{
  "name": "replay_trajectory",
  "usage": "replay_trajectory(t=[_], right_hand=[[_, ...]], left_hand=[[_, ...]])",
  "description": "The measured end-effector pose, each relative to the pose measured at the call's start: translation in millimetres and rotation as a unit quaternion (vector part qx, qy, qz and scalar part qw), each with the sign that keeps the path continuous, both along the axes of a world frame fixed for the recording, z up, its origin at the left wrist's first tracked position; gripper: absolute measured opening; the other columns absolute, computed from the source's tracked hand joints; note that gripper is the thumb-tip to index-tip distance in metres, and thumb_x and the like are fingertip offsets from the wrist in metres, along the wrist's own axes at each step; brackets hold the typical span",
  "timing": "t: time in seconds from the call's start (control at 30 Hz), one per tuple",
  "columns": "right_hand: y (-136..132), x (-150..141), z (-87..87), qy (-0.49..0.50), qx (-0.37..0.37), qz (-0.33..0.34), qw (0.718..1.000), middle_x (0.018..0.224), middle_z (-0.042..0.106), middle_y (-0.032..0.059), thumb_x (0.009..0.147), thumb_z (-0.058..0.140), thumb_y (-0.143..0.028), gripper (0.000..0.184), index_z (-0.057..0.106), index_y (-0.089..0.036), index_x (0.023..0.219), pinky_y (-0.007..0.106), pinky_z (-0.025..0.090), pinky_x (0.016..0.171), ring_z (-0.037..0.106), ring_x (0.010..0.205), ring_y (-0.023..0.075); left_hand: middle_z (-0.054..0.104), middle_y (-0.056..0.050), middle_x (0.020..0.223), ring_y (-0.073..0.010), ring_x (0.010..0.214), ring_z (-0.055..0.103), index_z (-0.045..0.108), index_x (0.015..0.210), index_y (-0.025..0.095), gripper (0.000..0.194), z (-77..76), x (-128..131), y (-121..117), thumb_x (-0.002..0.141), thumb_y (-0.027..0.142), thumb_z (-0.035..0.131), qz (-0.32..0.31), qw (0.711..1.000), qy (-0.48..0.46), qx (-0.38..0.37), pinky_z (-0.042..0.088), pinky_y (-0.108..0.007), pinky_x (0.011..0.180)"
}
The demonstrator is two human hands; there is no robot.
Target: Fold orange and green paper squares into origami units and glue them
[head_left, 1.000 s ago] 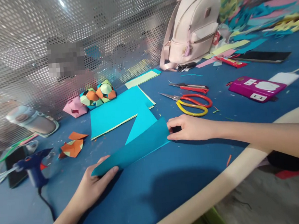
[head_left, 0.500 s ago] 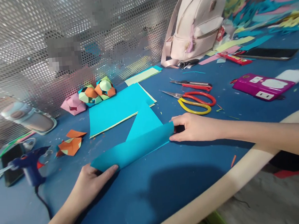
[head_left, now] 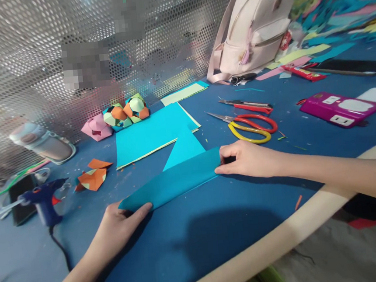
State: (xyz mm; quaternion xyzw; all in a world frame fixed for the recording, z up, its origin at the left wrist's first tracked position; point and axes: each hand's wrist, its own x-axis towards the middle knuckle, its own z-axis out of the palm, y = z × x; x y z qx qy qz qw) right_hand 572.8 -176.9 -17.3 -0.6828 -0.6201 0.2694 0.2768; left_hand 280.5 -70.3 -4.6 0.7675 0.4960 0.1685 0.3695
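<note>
A sheet of blue paper (head_left: 178,175) is turned up along its near edge into a long flap, with a pointed part (head_left: 186,147) lying flat behind it. My left hand (head_left: 123,223) pinches the flap's left end, thumb in front and fingers partly hidden behind. At the right end my right hand (head_left: 242,158) grips the paper between thumb and fingers. The pointed part reaches a stack of blue and pale green sheets (head_left: 144,134). Scissors (head_left: 250,126) with red and yellow handles lie beyond my right hand, beside a red utility knife (head_left: 249,106).
At left are a blue glue gun (head_left: 45,199), a phone (head_left: 22,203), orange paper pieces (head_left: 94,177) and a bottle (head_left: 41,143). Folded paper balls (head_left: 126,112) sit by the perforated metal panel (head_left: 44,83). A backpack (head_left: 257,29) and purple power strip (head_left: 341,109) are at right.
The flap looks flatter and straighter than before, its curved top edge pressed down toward the sheet. Both hands keep their hold on its ends. The whole view has shifted slightly.
</note>
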Motion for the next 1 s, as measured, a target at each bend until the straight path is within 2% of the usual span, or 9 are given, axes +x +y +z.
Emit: replay_trajectory(t=[0.1, 0.4, 0.77, 1.0], right_hand=[[-1.3, -0.9, -0.2, 0.010, 0.001, 0.001, 1.000, 0.064, 0.050, -0.0022, 0.076, 0.058, -0.037, 0.024, 0.056, -0.017, 0.062, 0.025, 0.032, 0.053, 0.040, 0.056, 0.0103], [-3.8, -4.1, -2.4, 0.008, 0.014, -0.005, 1.000, 0.071, 0.054, 0.0004, 0.078, 0.057, -0.037, 0.024, 0.053, -0.017, 0.065, 0.026, 0.036, 0.058, 0.047, 0.063, 0.0132], [-4.3, -7.5, -3.1, -0.027, 0.048, 0.002, 0.998, 0.075, 0.055, 0.0024, 0.078, 0.058, -0.030, 0.017, 0.052, -0.017, 0.068, 0.026, 0.035, 0.059, 0.047, 0.063, 0.0130], [-3.7, -7.8, -7.0, -0.075, 0.077, 0.020, 0.994, 0.072, 0.054, 0.0022, 0.080, 0.056, -0.027, 0.017, 0.050, -0.018, 0.066, 0.025, 0.034, 0.059, 0.046, 0.064, 0.0133]], left_hand=[[0.049, 0.004, 0.050, -0.0119, 0.047, 0.045, 0.048, 0.056, 0.018, 0.037, 0.9, -0.4, 2.2, 0.066, 0.050, 0.063, -0.007, 1.000, 0.016, -0.012, 0.039, -0.021, 0.043], [0.043, 0.005, 0.049, -0.0111, 0.046, 0.038, 0.044, 0.053, 0.020, 0.036, 4.8, 3.7, 2.7, 0.069, 0.047, 0.061, -0.037, 0.997, 0.020, 0.057, 0.031, -0.021, 0.039], [0.059, 0.002, 0.057, -0.0161, 0.058, 0.054, 0.062, 0.059, 0.020, 0.027, 0.8, 1.5, 3.7, 0.072, 0.044, 0.060, -0.051, 0.990, 0.032, 0.130, 0.038, -0.021, 0.044], [0.067, 0.001, 0.069, -0.0180, 0.066, 0.059, 0.068, 0.068, 0.021, 0.023, -2.8, -0.8, 4.3, 0.074, 0.041, 0.059, -0.054, 0.989, 0.029, 0.136, 0.043, -0.023, 0.054]])
